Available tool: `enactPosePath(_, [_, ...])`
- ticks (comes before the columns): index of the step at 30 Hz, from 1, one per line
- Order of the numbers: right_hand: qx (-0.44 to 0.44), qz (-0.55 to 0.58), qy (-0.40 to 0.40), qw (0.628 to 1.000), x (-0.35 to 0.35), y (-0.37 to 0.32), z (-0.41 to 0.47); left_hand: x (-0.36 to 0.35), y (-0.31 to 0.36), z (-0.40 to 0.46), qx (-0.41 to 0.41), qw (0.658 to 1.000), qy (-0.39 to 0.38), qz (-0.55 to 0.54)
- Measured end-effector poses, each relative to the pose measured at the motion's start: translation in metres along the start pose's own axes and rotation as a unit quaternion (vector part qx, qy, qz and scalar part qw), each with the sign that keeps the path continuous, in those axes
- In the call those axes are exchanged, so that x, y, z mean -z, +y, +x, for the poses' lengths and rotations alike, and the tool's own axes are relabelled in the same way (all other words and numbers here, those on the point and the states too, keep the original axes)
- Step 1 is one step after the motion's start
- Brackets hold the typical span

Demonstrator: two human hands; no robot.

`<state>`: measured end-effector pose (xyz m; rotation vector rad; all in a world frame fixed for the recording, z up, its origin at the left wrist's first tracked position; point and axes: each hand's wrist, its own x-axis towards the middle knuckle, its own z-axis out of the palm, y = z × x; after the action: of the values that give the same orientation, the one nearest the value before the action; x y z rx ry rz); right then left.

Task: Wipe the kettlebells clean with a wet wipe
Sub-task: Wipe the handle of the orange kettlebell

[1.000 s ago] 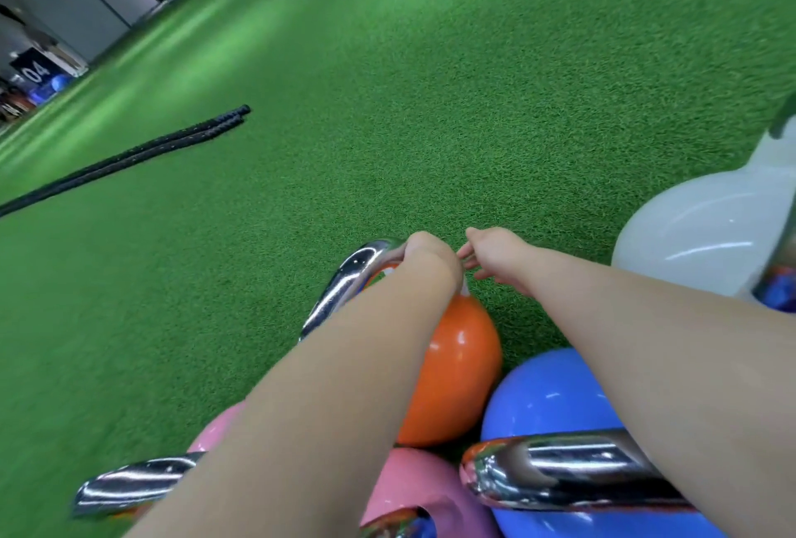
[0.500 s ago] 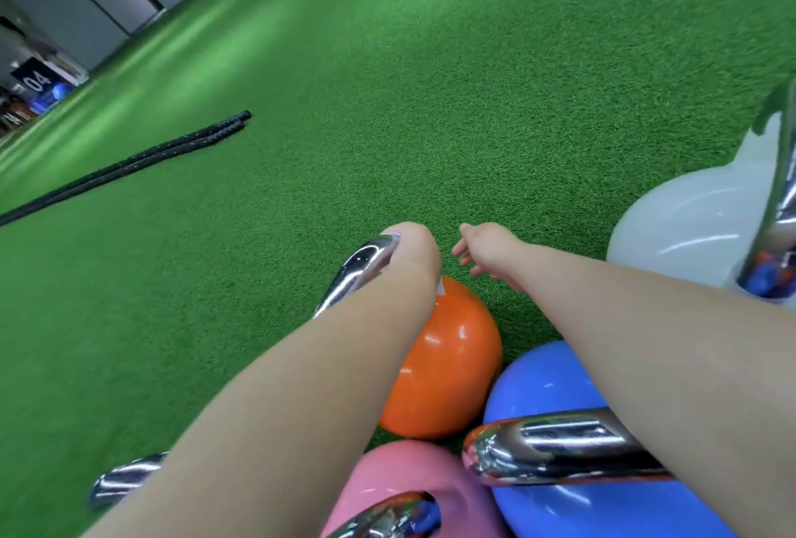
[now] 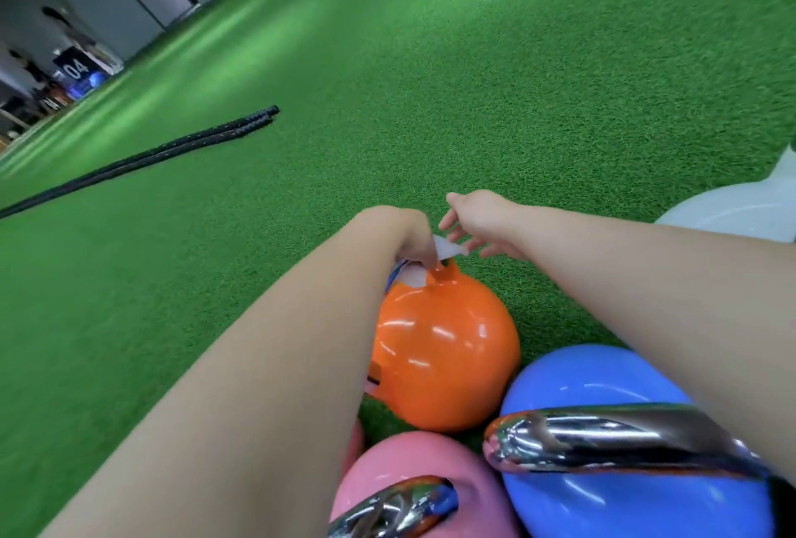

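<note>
Here, label by label
Left hand (image 3: pixel 407 236): over the top of the orange kettlebell (image 3: pixel 446 348); fingers curled down and pinching a white wet wipe (image 3: pixel 446 248) at the kettlebell's neck
Wet wipe: a small white corner shows between the two hands, just above the orange neck; the rest is hidden under the left hand
Right hand (image 3: pixel 482 221): just beside the left hand, above the turf; fingers spread apart and relaxed, tips next to the wipe's corner; contact with the wipe appears possible but cannot be confirmed
Orange kettlebell: resting on the green turf floor (image 3: pixel 474 85), body glossy, its handle hidden by the left hand and forearm
Blue kettlebell (image 3: pixel 603 503): nearest the camera on the right, touching the orange one, chrome handle (image 3: pixel 611 438) across its top
Pink kettlebell (image 3: pixel 409 464): bottom centre, between the blue one and the left forearm, with a chrome handle
White kettlebell (image 3: pixel 741 214): right edge, partly behind the right forearm
Black ropes (image 3: pixel 172 154): lying on the turf to the left, well apart from the kettlebells
</note>
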<state>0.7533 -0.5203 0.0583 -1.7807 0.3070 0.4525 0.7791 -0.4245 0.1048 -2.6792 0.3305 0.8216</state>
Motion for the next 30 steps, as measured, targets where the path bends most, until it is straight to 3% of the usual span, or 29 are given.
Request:
enactPosePath(3, [0.006,-0.021,-0.015,1.000,-0.002,-0.005,-0.010,-0.017,-0.022,-0.017,0.013,0.969,0.039,-0.242])
enactPosePath(7, [0.017,-0.071,-0.058,0.996,0.003,-0.014,-0.043,-0.049,-0.039,-0.041,-0.001,0.900,0.095,-0.425])
enactPosePath(14, [0.033,-0.142,-0.089,0.985,0.036,-0.003,-0.119,-0.096,-0.053,-0.070,0.045,0.871,0.178,-0.457])
enactPosePath(20, [0.028,-0.048,-0.081,0.995,0.044,0.036,-0.151,-0.125,-0.051,-0.081,0.093,0.823,0.205,-0.522])
enactPosePath(24, [0.002,0.037,-0.091,0.995,0.040,0.057,-0.152,-0.137,-0.051,-0.076,0.150,0.826,0.218,-0.497])
enactPosePath(27, [0.009,0.013,-0.102,0.995,0.037,0.061,-0.151,-0.140,-0.051,-0.083,0.201,0.853,0.151,-0.458])
enactPosePath(28, [0.011,0.013,-0.100,0.995,0.037,0.060,-0.150,-0.140,-0.048,-0.088,0.205,0.835,0.116,-0.497])
enactPosePath(30, [0.009,0.025,-0.093,0.995,0.039,0.057,-0.149,-0.138,-0.038,-0.100,0.199,0.734,0.050,-0.648])
